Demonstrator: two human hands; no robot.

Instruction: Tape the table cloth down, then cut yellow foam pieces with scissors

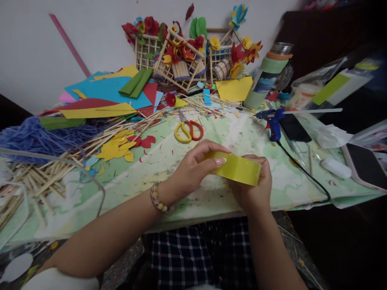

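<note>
A strip of yellow paper (pixel 237 168) is stretched between my two hands, just above the near part of the table. My left hand (pixel 198 165), with a beaded bracelet at the wrist, pinches its left end between thumb and fingers. At the other end my right hand (pixel 258 189) grips the paper, its fingers partly hidden behind the strip. Scissors (pixel 188 131) with one yellow and one red handle lie just beyond my left hand. Cut yellow paper petals (pixel 116 147) are scattered to the left, beside a few red ones (pixel 145 141).
Stick frames with paper flowers (pixel 184 56) lean on the wall. Coloured paper sheets (pixel 105 92), wooden sticks (pixel 54 173) and blue yarn (pixel 45 139) crowd the left. A blue glue gun (pixel 273 123) with its cord, a bottle (pixel 266 78) and a phone (pixel 294 128) occupy the right.
</note>
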